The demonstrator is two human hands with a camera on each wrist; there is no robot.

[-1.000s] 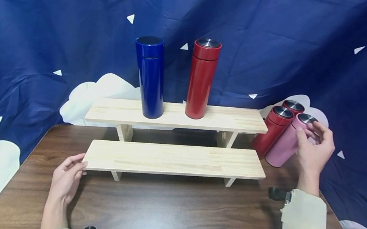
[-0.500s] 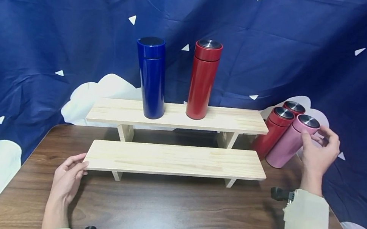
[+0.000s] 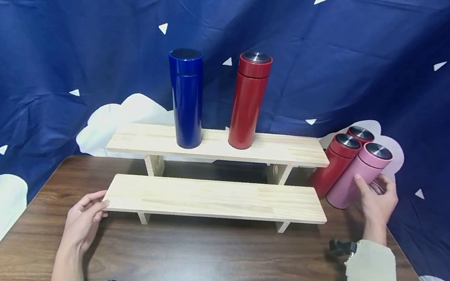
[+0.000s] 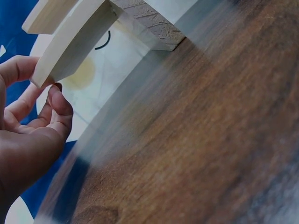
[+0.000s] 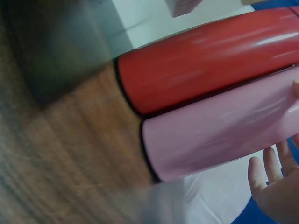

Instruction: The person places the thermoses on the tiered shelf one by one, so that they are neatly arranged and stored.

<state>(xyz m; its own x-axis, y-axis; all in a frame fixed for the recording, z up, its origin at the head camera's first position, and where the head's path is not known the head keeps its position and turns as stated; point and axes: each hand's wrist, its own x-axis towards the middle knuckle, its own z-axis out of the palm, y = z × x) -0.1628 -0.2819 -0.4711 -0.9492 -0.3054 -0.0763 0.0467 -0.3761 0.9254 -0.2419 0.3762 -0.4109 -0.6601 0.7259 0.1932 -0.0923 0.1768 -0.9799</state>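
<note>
At the left end of the lower shelf of the wooden display stand (image 3: 218, 197), my left hand (image 3: 82, 221) pinches the board's front corner. The left wrist view shows the thumb and fingers about that end of the wood. A pink thermos flask (image 3: 354, 180) stands upright on the table, right of the stand. Around its upper body is my right hand (image 3: 378, 201), thumb across the front and fingers along the right side. In the right wrist view several fingers (image 5: 272, 165) are fairly straight, some apart from the flask. Firm contact cannot be told.
Two red thermos flasks, one in front (image 3: 333, 168) and one behind (image 3: 361, 133), stand against the pink one. A blue flask (image 3: 187, 103) and another red flask (image 3: 247, 110) stand on the upper shelf (image 3: 287, 150). The brown table (image 3: 210, 260) meets a dark blue curtain (image 3: 95, 26).
My right hand has slid from the pink flask's lid down to its upper body. The left hand stays at the shelf end. None of the flasks has visibly moved.
</note>
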